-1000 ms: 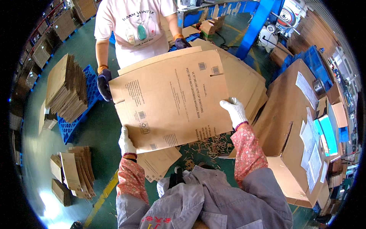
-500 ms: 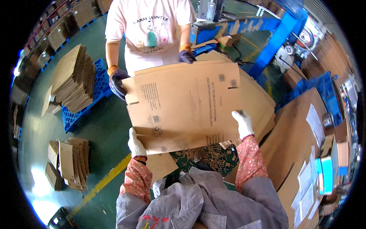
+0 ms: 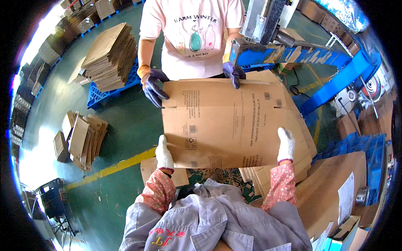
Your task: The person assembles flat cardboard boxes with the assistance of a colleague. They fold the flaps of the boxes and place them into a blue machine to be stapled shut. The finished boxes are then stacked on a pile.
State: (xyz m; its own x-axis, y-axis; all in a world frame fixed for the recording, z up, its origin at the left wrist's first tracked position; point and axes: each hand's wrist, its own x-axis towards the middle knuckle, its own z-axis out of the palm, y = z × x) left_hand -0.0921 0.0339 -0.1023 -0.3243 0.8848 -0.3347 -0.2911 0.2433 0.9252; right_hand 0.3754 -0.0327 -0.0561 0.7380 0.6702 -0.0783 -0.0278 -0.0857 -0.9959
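A flattened brown carton (image 3: 217, 121) with dark print and slots lies in front of me, over a stack of similar cardboard (image 3: 299, 138). My left hand (image 3: 163, 153), in a white glove, grips its near left edge, thumb on top. My right hand (image 3: 286, 145), also white-gloved, holds the right edge with its thumb up; the other fingers are hidden beneath. Across from me stands a person in a pale pink shirt (image 3: 190, 25). That person's purple-gloved hands (image 3: 155, 88) are at the carton's far edge, one by the far left corner, the other farther right.
Stacked cardboard (image 3: 109, 58) sits on a blue pallet (image 3: 98, 97) at far left, with a smaller pile (image 3: 87, 138) nearer. A blue machine arm (image 3: 293, 56) reaches in at far right. Cardboard scraps (image 3: 222, 176) litter the floor. A large brown board (image 3: 331, 180) stands at right.
The view has shifted, so the surroundings appear moved. The carton has turned slightly and sits squarer over the stack. Both my hands keep their hold; the other person's hands remain at its far edge.
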